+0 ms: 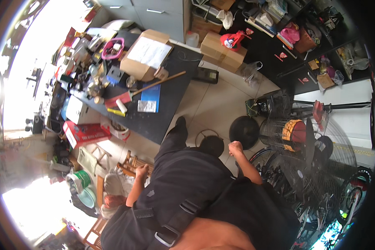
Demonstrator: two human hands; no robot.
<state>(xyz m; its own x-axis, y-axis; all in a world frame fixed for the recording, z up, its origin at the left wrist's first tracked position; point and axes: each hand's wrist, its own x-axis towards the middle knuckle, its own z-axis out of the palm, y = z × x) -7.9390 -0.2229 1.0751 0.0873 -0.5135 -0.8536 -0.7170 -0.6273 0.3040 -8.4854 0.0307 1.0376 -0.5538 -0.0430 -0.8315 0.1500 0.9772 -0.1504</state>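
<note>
Wooden stool [131,164] sits low at my left side, on the tiled floor [212,104] just beside the dark worktable [171,100], and my left hand [141,171] rests on its slatted top, fingers curled over the wood; how firm the grip is I cannot tell. My right hand [236,147] hangs free in front of me, clenched into a fist and holding nothing, above a round black fan base [244,131]. My leg in dark trousers stretches forward between the two hands, the shoe [180,121] close to the table's edge. On the table lie a cardboard box [148,54], a long wooden-handled tool [154,84] and a blue sheet [151,96]. A wire fan cage [285,131] stands to my right, near the fist.
</note>
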